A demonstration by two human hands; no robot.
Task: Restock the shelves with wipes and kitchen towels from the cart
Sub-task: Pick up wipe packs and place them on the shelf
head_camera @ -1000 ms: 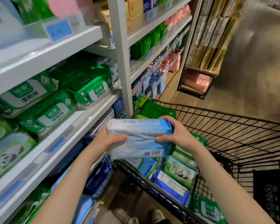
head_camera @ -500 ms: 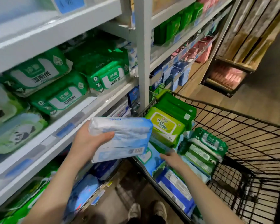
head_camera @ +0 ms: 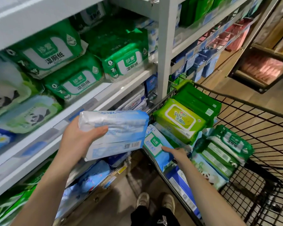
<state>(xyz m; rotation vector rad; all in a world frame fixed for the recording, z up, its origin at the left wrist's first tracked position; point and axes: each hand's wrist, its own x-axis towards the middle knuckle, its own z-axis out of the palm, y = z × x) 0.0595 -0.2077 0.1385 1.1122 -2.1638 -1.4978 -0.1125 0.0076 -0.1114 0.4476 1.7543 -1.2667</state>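
My left hand (head_camera: 75,141) grips one end of a pale blue and white pack of wipes (head_camera: 119,131), held level in front of the white shelf edge (head_camera: 95,101), just left of the cart. My right hand (head_camera: 178,154) is down inside the black wire cart (head_camera: 260,128). Its thumb lies on top of a blue pack with a green label (head_camera: 155,144), which leans against the cart's near wall; the fingers are hidden behind that pack. Beside it lie a yellow-green pack (head_camera: 178,119) and stacked green packs (head_camera: 225,144).
Green wipes packs (head_camera: 72,79) and panda-printed packs (head_camera: 28,115) fill the shelf at left. Blue packs (head_camera: 95,175) sit on the lower shelf. A white upright post (head_camera: 165,46) stands by the cart's corner. My shoes (head_camera: 155,203) are on the floor between shelf and cart.
My right hand let go of the pale blue pack and went down into the cart onto another blue pack. My left hand carried the first pack leftward toward the shelf.
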